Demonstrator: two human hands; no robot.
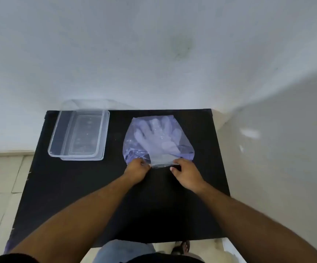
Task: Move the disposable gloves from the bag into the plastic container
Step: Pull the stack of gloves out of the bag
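Note:
A translucent purple bag (pixel 135 147) lies flat on the black table (pixel 78 186), right of centre. Pale disposable gloves (pixel 156 135) show through it, fingers pointing away from me, with their cuffs sticking out of the bag's near opening. My left hand (pixel 137 168) pinches the bag's near edge at the left of the opening. My right hand (pixel 185 172) pinches the plastic at the right of the opening, beside the glove cuffs. A clear rectangular plastic container (pixel 56 137) stands open at the table's far left, with nothing inside.
The table stands against a white wall (pixel 154 54). The container sits on its clear lid (pixel 81 158), whose edge shows at the near side. Tiled floor (pixel 0 177) lies to the left, and a sandalled foot (pixel 180 247) shows below the table's near edge.

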